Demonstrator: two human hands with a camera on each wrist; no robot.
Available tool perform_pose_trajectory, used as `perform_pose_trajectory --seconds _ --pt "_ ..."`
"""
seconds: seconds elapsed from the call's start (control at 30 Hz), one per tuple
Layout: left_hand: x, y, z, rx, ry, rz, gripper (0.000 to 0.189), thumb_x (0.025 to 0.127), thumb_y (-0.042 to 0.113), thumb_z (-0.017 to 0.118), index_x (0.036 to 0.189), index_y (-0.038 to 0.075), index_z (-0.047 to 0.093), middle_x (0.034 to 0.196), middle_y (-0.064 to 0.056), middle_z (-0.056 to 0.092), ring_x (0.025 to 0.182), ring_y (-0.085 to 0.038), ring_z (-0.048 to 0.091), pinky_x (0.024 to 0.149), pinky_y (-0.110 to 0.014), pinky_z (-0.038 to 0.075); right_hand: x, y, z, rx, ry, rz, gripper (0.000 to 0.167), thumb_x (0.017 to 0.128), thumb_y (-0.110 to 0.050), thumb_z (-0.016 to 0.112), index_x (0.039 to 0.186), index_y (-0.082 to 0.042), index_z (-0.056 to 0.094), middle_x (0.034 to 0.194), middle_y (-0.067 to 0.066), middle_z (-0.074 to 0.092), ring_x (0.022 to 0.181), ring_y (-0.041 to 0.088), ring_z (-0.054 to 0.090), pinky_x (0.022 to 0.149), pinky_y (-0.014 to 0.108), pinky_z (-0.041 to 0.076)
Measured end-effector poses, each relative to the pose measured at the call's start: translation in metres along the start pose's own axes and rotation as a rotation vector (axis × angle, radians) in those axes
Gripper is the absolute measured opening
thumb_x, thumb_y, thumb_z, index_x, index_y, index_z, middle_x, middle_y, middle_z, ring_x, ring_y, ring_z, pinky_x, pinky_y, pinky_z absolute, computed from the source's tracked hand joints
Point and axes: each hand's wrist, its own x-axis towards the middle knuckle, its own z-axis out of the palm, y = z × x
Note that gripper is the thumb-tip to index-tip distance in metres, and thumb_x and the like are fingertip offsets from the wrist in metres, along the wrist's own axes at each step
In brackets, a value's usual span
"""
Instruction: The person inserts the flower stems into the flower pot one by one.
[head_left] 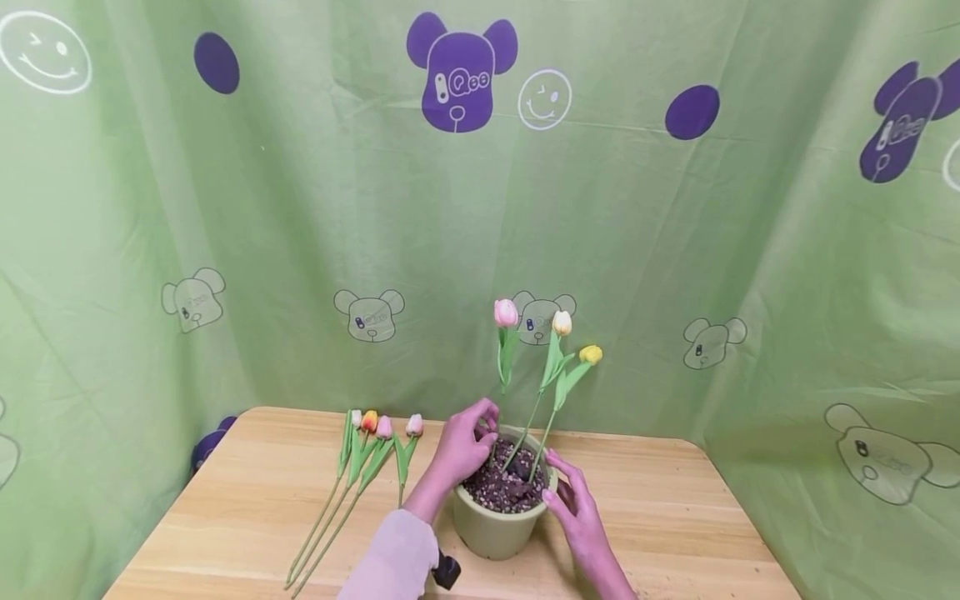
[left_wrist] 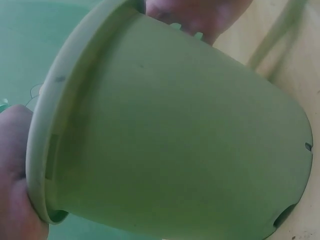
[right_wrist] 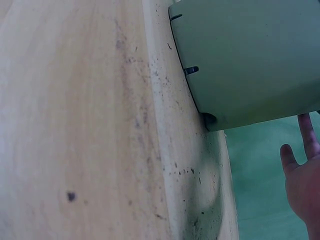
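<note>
A pale green flowerpot point(head_left: 495, 529) with dark, speckled soil point(head_left: 498, 490) stands on the table. Three tulips rise from it: a pink tulip point(head_left: 506, 314), a cream tulip point(head_left: 562, 323) and a yellow tulip point(head_left: 591, 355) leaning right. At the back left of the rim, my left hand point(head_left: 465, 442) has its fingers and thumb bent about the pink tulip's stem. My right hand point(head_left: 581, 517) rests against the pot's right side, thumb and fingers spread along the rim. Straight fingers point(right_wrist: 307, 135) of that hand meet the pot wall point(right_wrist: 260, 60) in the right wrist view.
Left of the pot lie several more tulips, among them an orange-red tulip point(head_left: 370, 421) and a pale pink tulip point(head_left: 414, 426). Soil crumbs point(right_wrist: 191, 171) dot the wooden table point(head_left: 660, 508). A green printed curtain point(head_left: 615, 233) hangs around the table.
</note>
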Motion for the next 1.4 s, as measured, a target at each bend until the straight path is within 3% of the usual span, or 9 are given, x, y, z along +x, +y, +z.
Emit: perform_pose_trajectory --seconds 0.13,0.43,0.83,1.17,1.4 --pt "0.0012 -0.0001 0.0002 0.018 -0.016 -0.006 0.03 0.088 -0.005 0.07 0.107 0.017 0.065 0.101 -0.004 0.071 0.085 -0.012 0.069 0.081 -0.027 0.06 0.0006 0.0005 0.0 0.007 0.001 -0.003 0.051 0.105 -0.006 0.055 0.155 -0.007 0.041 0.165 0.02 0.032 0.138 0.022 0.051 0.108 0.017 0.043" --pt "0.002 0.0012 0.0012 0.085 -0.023 0.013 0.025 0.087 -0.006 0.069 0.108 0.009 0.066 0.096 -0.001 0.069 0.081 -0.01 0.066 0.074 -0.023 0.058 0.0015 0.0041 0.0016 0.021 0.022 -0.003 0.051 0.104 -0.005 0.057 0.153 -0.007 0.044 0.164 0.018 0.034 0.133 0.005 0.052 0.107 0.018 0.045" --pt "0.0004 -0.0029 0.0032 0.079 -0.013 0.023 0.026 0.086 -0.003 0.069 0.106 0.013 0.065 0.094 0.0 0.068 0.081 -0.009 0.065 0.074 -0.022 0.057 0.0007 0.006 0.0015 0.019 0.007 -0.002 0.051 0.104 -0.005 0.056 0.154 -0.007 0.043 0.165 0.019 0.033 0.129 -0.005 0.052 0.108 0.016 0.044" --pt "0.0022 -0.0034 0.004 0.06 -0.01 0.022 0.009 0.097 0.011 0.069 0.104 0.017 0.065 0.095 0.002 0.07 0.084 -0.008 0.063 0.078 -0.024 0.056 0.0012 0.0051 0.0014 0.034 0.019 0.037 0.051 0.104 -0.007 0.057 0.153 -0.01 0.044 0.167 0.014 0.032 0.129 -0.006 0.052 0.106 0.018 0.046" --pt "0.0025 -0.003 0.0041 0.075 -0.019 0.054 0.013 0.095 0.006 0.071 0.105 0.011 0.065 0.096 -0.001 0.071 0.084 -0.01 0.066 0.08 -0.023 0.058 0.0014 0.0049 0.001 0.042 0.018 0.037 0.051 0.104 -0.007 0.057 0.153 -0.009 0.044 0.166 0.016 0.032 0.129 -0.005 0.052 0.106 0.019 0.047"
